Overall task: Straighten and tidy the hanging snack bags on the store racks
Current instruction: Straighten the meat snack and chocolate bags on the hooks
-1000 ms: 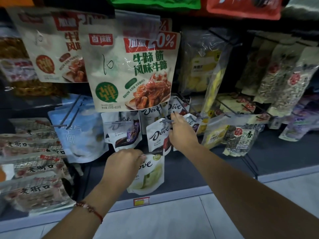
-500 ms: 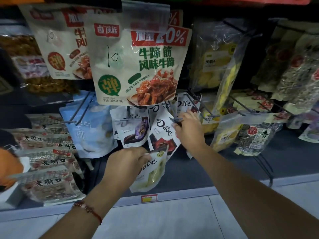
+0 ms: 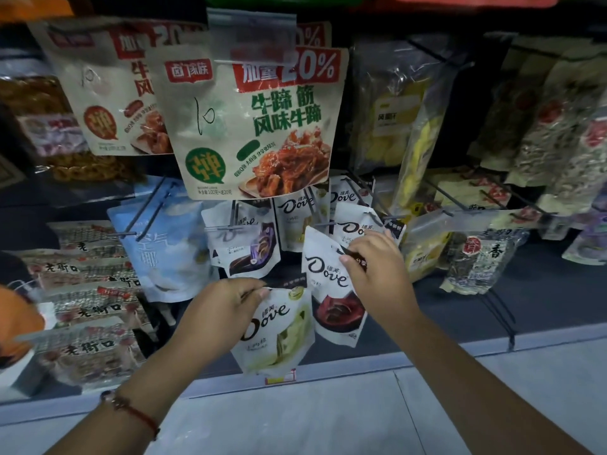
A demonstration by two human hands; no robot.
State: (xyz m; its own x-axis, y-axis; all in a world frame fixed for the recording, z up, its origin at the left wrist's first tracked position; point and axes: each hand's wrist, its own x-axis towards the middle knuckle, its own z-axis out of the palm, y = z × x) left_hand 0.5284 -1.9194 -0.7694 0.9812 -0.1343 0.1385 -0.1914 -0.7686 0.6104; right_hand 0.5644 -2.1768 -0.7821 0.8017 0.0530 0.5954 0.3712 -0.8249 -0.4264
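My left hand [image 3: 219, 310] pinches the top edge of a green-and-white Dove bag [image 3: 276, 333], held off any hook below the others; my right hand [image 3: 374, 267] grips the upper corner of a tilted red-and-white Dove bag [image 3: 331, 290] just beside it. Judged progress: partial. The Dove bags on the hooks [image 3: 230, 228] behind hang at mixed angles, and both bags in hand are not yet seated straight. The large beef-tendon bag [image 3: 253, 126] above hangs fairly square.

I see a pale tiled floor [image 3: 328, 418] below my hands, a grey shelf edge [image 3: 460, 351] ahead, and dim lighting behind.
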